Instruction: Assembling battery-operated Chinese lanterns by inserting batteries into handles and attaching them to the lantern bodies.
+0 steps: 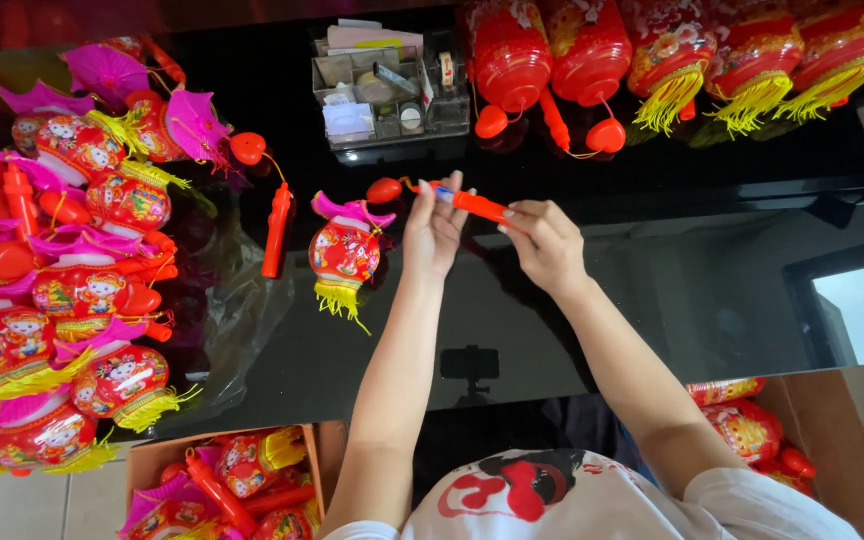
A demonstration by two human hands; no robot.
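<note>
Over a glossy black table (712, 290), my left hand (434, 232) and my right hand (546, 242) together hold a slim red-orange stick handle (474, 204). A short cord joins the handle's left end to a small red heart-shaped piece (384, 189). Just left of my left hand lies a small red toy lantern (344, 252) with a pink top and yellow tassel. A separate red stick handle (275, 230) with its own red heart (247, 147) lies further left.
A heap of finished pink-topped lanterns (72, 280) covers the table's left side. Larger red lanterns (672, 50) with yellow fringe line the far right edge. A clear organiser tray (389, 95) sits at the back centre. Cardboard boxes (227, 485) of lanterns stand below the table.
</note>
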